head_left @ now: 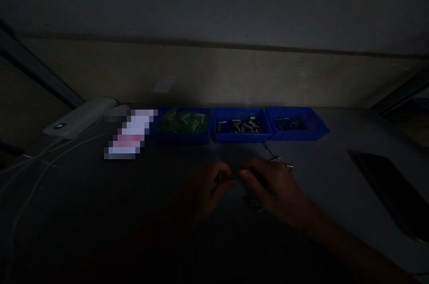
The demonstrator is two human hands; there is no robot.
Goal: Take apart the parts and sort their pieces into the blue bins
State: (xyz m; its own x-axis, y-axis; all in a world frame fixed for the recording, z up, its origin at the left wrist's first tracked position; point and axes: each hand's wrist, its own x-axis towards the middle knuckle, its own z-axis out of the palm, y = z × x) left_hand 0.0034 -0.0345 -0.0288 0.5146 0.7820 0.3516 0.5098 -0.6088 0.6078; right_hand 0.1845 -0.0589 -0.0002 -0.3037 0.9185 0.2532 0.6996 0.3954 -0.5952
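Note:
The scene is very dark. My left hand (pixel 204 190) and my right hand (pixel 271 188) meet fingertip to fingertip over the dark table, both pinched on a small metal part (pixel 231 177) that I cannot make out. A few small metal pins (pixel 276 158) lie on the table just beyond my right hand. Behind them stand three blue bins side by side: one with green pieces (pixel 182 125), one with silvery cylinders (pixel 241 126), one with thin dark parts (pixel 296 124).
A white-and-pink blurred packet (pixel 130 136) lies left of the bins. A white elongated device (pixel 80 116) with thin cables sits at far left. A dark flat object (pixel 389 190) lies on the right. A pale wall runs behind the table.

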